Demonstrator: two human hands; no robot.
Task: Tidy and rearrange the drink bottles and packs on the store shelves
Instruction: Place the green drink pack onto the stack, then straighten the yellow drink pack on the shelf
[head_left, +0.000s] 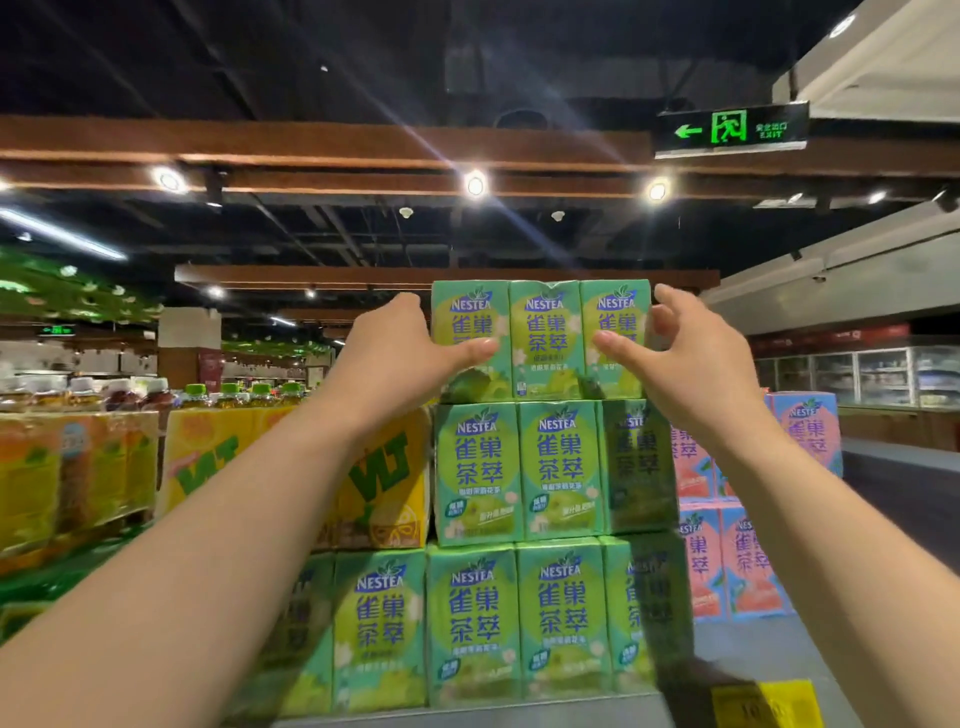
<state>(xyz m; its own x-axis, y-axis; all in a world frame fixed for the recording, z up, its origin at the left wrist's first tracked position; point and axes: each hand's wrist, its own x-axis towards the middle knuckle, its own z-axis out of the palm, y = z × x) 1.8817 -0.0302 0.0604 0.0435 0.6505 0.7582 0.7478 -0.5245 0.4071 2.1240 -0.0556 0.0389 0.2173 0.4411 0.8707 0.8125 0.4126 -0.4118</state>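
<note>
Under dark store ceiling beams, the left hand (395, 343) and right hand (691, 348) grip opposite sides of the top green Nestea pack (545, 338), sitting atop a stack of matching packs (519, 473).

Top pack (540, 340) on pack stack (524, 470), between both hands.

Two bare, sleeveless forearms (223, 545)

The green packs (540, 338) are wrapped in shiny, smooth plastic film. The yellow packs (384, 483) shine too. The beams (311, 150) overhead look like brown wood.
</note>
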